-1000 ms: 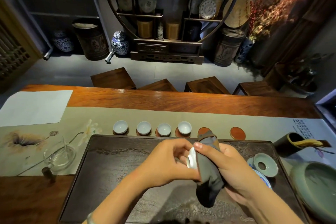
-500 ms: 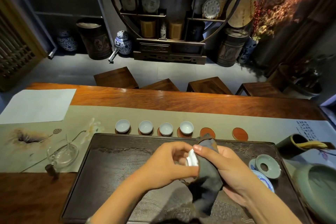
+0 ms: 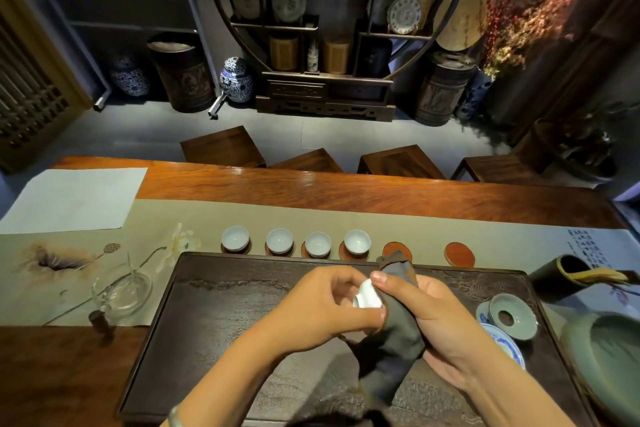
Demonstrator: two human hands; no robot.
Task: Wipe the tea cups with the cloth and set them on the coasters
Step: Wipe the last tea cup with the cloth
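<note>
Over the dark tea tray (image 3: 214,329), my left hand (image 3: 322,308) grips a small white tea cup (image 3: 367,296) on its side. My right hand (image 3: 436,319) holds a dark grey cloth (image 3: 391,350) wrapped against the cup, thumb on top. The cloth hangs down below both hands. Behind the tray, several white cups (image 3: 235,238) stand on round coasters in a row. Two red-brown coasters, one (image 3: 394,249) partly hidden by the cloth's tip and one (image 3: 459,254) further right, carry nothing.
A glass pitcher (image 3: 121,291) sits left of the tray on the painted runner (image 3: 173,218). A celadon strainer (image 3: 512,314) on blue-white saucers lies at the tray's right end, with a green basin (image 3: 609,354) and a dark tool holder (image 3: 568,276) beyond. White paper (image 3: 72,199) lies far left.
Both hands stay in place over the tray. The cup has turned a little between my fingers and the cloth's hanging end has shifted slightly.
</note>
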